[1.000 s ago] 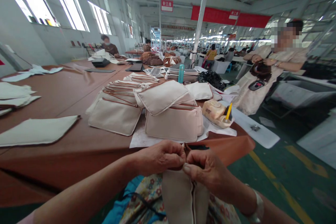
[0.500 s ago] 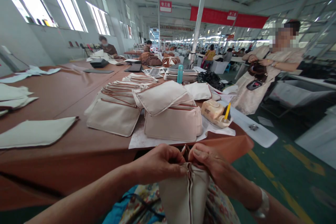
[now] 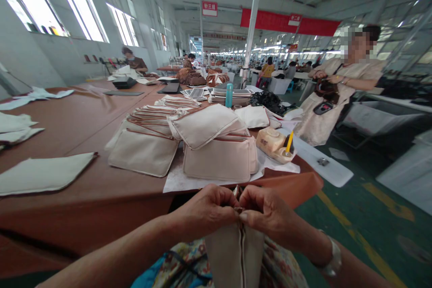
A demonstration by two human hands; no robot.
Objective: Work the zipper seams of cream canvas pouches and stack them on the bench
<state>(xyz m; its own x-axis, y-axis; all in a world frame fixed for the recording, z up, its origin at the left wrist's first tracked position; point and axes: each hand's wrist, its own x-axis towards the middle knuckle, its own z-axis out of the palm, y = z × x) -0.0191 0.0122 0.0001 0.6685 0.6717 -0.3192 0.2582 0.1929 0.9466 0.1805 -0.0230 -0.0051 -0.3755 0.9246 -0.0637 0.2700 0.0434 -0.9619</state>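
Note:
A cream pouch (image 3: 227,252) with a dark brown seam down its middle hangs over my lap, its far end in my fingers. My left hand (image 3: 216,204) pinches the left side of that end near the table's front edge. From the other side my right hand (image 3: 265,207) pinches it too, thumb and fingertips meeting the left hand's at the seam. Brown edges show between the two hands. Just beyond them, cream pouches with brown trim lie in a stack (image 3: 216,159), and another pile (image 3: 143,150) sits to its left.
A brown-covered table (image 3: 84,139) spreads ahead. On it are a single cream panel (image 3: 43,173), a teal bottle (image 3: 229,95) and a cut-open plastic container (image 3: 272,141) with a yellow-handled tool (image 3: 289,143). A person (image 3: 337,85) stands at the right, holding something brown.
My right thumb has come down and in to the seam, beside the left fingertips. Both hands stay on the pouch. The view has shifted slightly.

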